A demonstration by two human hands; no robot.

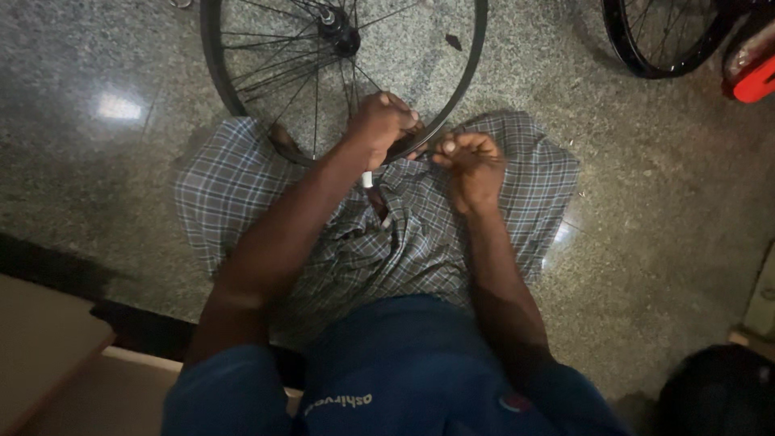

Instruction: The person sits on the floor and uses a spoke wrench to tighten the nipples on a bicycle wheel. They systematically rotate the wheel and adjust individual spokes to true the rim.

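Black spoked metal bicycle wheel rim (pixel 472 60) – left hand (pixel 379 125) clenched on rim's near edge, right hand (pixel 472 165) pinching just beside; keep rim steady w/ firm grip.

The floor (pixel 662 210) is smooth, shiny stone, grey with lots of tiny specks. A bright patch of light shines on it in the upper left of the frame. A black bike wheel (pixel 242 73) with thin spokes stands on the floor at the top middle. Another black wheel (pixel 646 60) rests on the floor at the top right, and a red thing (pixel 755 81) sits just beside it at the edge. A person sits on the floor in the middle, and their checked cloth (pixel 218 194) spreads out over it. A round dark thing (pixel 718 391) lies in the lower right corner.
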